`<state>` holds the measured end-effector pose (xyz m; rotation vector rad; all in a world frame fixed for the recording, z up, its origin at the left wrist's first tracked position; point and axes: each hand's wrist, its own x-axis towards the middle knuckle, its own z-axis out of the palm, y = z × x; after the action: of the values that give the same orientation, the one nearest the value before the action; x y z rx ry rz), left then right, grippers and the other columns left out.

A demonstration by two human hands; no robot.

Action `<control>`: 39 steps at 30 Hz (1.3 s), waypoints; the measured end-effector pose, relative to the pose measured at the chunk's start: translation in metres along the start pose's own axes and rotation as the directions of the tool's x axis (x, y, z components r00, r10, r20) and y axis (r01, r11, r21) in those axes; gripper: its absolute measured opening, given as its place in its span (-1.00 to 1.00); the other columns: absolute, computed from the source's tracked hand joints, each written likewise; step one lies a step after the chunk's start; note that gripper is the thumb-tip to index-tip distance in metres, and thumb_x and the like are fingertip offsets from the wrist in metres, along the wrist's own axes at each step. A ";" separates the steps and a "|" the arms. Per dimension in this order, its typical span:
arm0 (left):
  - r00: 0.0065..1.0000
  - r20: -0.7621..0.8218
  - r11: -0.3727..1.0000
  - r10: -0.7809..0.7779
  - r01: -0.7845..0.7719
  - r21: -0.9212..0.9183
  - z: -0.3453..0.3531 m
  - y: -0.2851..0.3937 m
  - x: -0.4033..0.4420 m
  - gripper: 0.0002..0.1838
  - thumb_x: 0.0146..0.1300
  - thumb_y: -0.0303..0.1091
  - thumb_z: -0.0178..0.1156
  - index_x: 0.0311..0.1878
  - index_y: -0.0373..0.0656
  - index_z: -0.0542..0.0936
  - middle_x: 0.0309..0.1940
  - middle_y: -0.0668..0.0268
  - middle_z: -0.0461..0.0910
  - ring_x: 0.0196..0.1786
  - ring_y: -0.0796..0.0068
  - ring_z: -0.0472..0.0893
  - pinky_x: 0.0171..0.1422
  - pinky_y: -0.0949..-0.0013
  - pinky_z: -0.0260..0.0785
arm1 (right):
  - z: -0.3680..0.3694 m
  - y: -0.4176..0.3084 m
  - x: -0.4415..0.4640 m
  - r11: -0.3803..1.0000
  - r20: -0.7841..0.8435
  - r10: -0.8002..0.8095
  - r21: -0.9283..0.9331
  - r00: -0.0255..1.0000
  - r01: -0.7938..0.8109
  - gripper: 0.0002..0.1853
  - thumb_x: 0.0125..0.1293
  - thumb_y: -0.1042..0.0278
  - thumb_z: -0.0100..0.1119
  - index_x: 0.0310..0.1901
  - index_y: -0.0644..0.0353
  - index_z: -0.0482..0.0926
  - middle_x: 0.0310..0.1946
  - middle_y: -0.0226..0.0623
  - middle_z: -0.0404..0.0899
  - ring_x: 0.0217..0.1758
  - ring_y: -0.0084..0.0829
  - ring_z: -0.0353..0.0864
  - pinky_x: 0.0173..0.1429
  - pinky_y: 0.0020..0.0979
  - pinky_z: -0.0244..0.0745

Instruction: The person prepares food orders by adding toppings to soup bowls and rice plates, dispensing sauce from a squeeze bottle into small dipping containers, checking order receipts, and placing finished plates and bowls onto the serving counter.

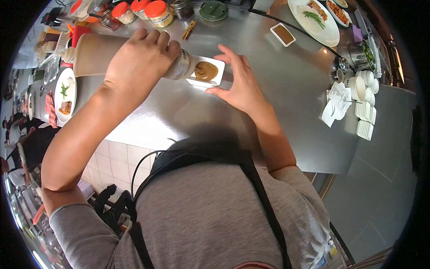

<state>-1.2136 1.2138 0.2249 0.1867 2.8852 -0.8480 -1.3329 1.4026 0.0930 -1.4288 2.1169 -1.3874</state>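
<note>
1. Bottle point(96, 54): tilted nearly flat, with the left hand point(142, 58) clamped around it; the tip points at the white dish point(220, 70).
2. Dish: on the table point(179, 110), holding brown sauce point(208, 71).
3. Right hand point(244, 87): thumb and fingers apart, beside the dish; contact cannot be confirmed.
4. Judgement: sauce filling is in hand; the next move calls for a steady tip and light squeeze.
</note>
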 end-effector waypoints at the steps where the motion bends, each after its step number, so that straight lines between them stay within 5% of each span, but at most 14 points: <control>1: 1.000 -0.007 1.000 0.002 -0.002 -0.006 0.003 0.000 0.000 -0.55 0.00 -0.48 0.17 0.06 -0.11 0.52 -0.16 0.28 0.51 -0.04 0.37 0.54 0.08 0.34 0.39 | 0.003 -0.001 0.000 1.000 -0.003 0.021 -0.004 1.000 -0.021 0.04 -0.22 0.36 0.61 0.34 0.19 0.19 0.06 -0.17 0.55 0.18 -0.10 0.41 0.28 -0.15 0.34; 6: 0.999 -0.024 0.996 -0.026 0.024 -0.084 0.008 -0.001 -0.004 -0.53 0.00 -0.51 0.16 0.08 -0.13 0.51 -0.18 0.25 0.52 -0.06 0.33 0.56 0.08 0.30 0.40 | 0.006 -0.003 0.001 0.999 -0.065 0.044 -0.009 0.997 -0.045 0.02 -0.20 0.40 0.60 0.35 0.16 0.19 0.07 -0.21 0.57 0.22 -0.17 0.43 0.25 -0.19 0.41; 11: 0.983 -0.059 0.898 -0.174 0.134 -0.419 0.029 -0.012 -0.016 -0.43 -0.09 -0.55 0.26 0.11 -0.18 0.49 -0.17 0.13 0.58 -0.04 0.09 0.58 0.10 0.18 0.41 | 0.007 0.001 -0.006 1.000 -0.191 0.020 0.027 0.981 -0.015 -0.01 -0.16 0.37 0.60 0.34 0.18 0.20 0.09 -0.22 0.57 0.17 -0.26 0.50 0.18 -0.26 0.43; 14: 0.943 0.213 0.459 -0.258 0.313 -0.832 0.024 -0.016 -0.022 -0.36 -0.16 -0.53 0.36 0.13 -0.20 0.49 -0.10 0.12 0.63 0.02 0.12 0.61 0.16 0.20 0.40 | -0.002 0.002 -0.007 0.996 -0.273 0.078 0.067 0.959 -0.062 0.00 -0.15 0.36 0.59 0.34 0.21 0.18 0.10 -0.18 0.55 0.18 -0.22 0.48 0.22 -0.25 0.40; 17: 0.920 0.276 0.092 -0.277 0.311 -0.946 0.029 -0.011 -0.040 -0.33 -0.17 -0.50 0.42 0.15 -0.21 0.49 -0.08 0.17 0.64 0.05 0.31 0.60 0.20 0.25 0.38 | -0.020 0.014 -0.011 0.981 -0.367 0.177 -0.014 0.913 -0.196 -0.01 -0.13 0.37 0.58 0.34 0.23 0.18 0.11 -0.12 0.51 0.20 -0.21 0.48 0.25 -0.25 0.38; 18: 0.936 0.199 0.073 -0.290 0.228 -0.971 0.038 -0.008 -0.049 -0.28 -0.16 -0.53 0.42 0.19 -0.22 0.45 -0.06 0.26 0.62 0.04 0.46 0.56 0.23 0.29 0.36 | -0.026 0.021 -0.010 0.971 -0.399 0.192 -0.056 0.897 -0.232 -0.02 -0.12 0.37 0.58 0.34 0.23 0.18 0.12 -0.11 0.50 0.20 -0.23 0.48 0.26 -0.25 0.37; 20: 0.884 0.192 -0.248 -0.427 0.090 -0.965 0.052 0.011 -0.064 -0.34 -0.14 -0.44 0.47 0.12 -0.21 0.48 -0.12 0.23 0.62 -0.01 0.40 0.57 0.20 0.31 0.36 | -0.033 0.040 -0.013 0.950 -0.463 0.302 0.071 0.833 -0.305 -0.05 -0.08 0.43 0.55 0.35 0.24 0.17 0.14 -0.10 0.46 0.23 -0.26 0.46 0.30 -0.24 0.36; 21: 0.867 0.191 -0.263 -0.460 0.072 -0.962 0.058 0.014 -0.073 -0.30 -0.13 -0.41 0.50 0.16 -0.21 0.45 -0.04 0.27 0.57 0.08 0.43 0.52 0.27 0.30 0.30 | -0.036 0.061 -0.017 0.932 -0.497 0.313 -0.004 0.810 -0.363 -0.04 -0.06 0.53 0.51 0.37 0.25 0.12 0.15 -0.11 0.44 0.24 -0.26 0.45 0.33 -0.24 0.35; 22: 0.839 0.156 -0.238 -0.522 0.032 -0.971 0.050 0.014 -0.079 -0.25 -0.13 -0.35 0.54 0.18 -0.21 0.42 0.01 0.26 0.53 0.14 0.44 0.47 0.33 0.31 0.24 | -0.039 0.079 -0.020 0.951 -0.496 0.306 0.111 0.813 -0.290 -0.03 -0.06 0.60 0.48 0.38 0.28 0.08 0.16 -0.10 0.42 0.23 -0.26 0.46 0.33 -0.29 0.36; 25: 0.809 0.252 -0.439 -0.531 -0.008 -0.898 0.053 -0.005 -0.105 -0.10 -0.12 -0.09 0.59 0.26 -0.23 0.36 0.08 0.25 0.50 0.20 0.41 0.44 0.36 0.31 0.20 | -0.045 0.109 -0.030 0.921 -0.558 0.358 0.082 0.749 -0.380 -0.03 -0.05 0.61 0.48 0.39 0.28 0.09 0.15 -0.08 0.43 0.14 -0.26 0.51 0.23 -0.30 0.42; 29: 0.719 0.273 -0.435 -0.639 -0.044 -0.899 0.056 -0.052 -0.150 0.03 -0.01 0.28 0.40 0.35 -0.28 0.28 0.18 0.19 0.46 0.24 0.39 0.41 0.37 0.30 0.20 | -0.046 0.114 -0.031 0.901 -0.625 0.366 0.052 0.689 -0.431 0.00 -0.01 0.53 0.50 0.42 0.28 0.04 0.27 -0.04 0.29 0.11 -0.20 0.49 0.17 -0.27 0.43; 35: 0.440 0.347 -0.207 -0.828 0.335 -0.919 0.054 -0.184 -0.226 0.04 0.00 0.38 0.32 0.33 -0.29 0.32 0.12 0.11 0.51 0.19 0.30 0.48 0.34 0.30 0.23 | -0.031 0.101 -0.044 0.862 -0.798 0.083 -0.243 0.597 -0.445 -0.07 0.13 0.28 0.45 0.43 0.27 0.06 0.39 -0.05 0.08 0.21 -0.10 0.37 0.20 -0.16 0.40; 37: 0.362 0.114 -0.035 -0.925 0.218 -0.975 0.080 -0.248 -0.250 -0.03 -0.02 0.23 0.43 0.31 -0.26 0.35 0.11 0.13 0.53 0.17 0.32 0.50 0.33 0.30 0.26 | -0.027 0.086 -0.052 0.837 -0.824 0.068 -0.260 0.563 -0.482 -0.13 0.19 0.24 0.40 0.42 0.26 0.08 0.37 -0.05 0.11 0.24 -0.09 0.34 0.20 -0.12 0.40; 39: 0.283 -0.035 0.114 -0.958 0.268 -0.957 0.130 -0.332 -0.279 -0.08 -0.10 0.12 0.51 0.21 -0.30 0.38 0.06 0.01 0.55 0.13 0.20 0.56 0.26 0.20 0.37 | -0.020 0.068 -0.060 0.851 -0.839 0.110 -0.198 0.534 -0.487 -0.23 0.25 0.27 0.35 0.40 0.22 0.15 0.37 -0.06 0.12 0.24 -0.11 0.34 0.20 -0.13 0.40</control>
<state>-0.9789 0.8431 0.3365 -1.4827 3.5314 1.1336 -1.3562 1.4683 0.0313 -0.3729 3.1976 -1.6901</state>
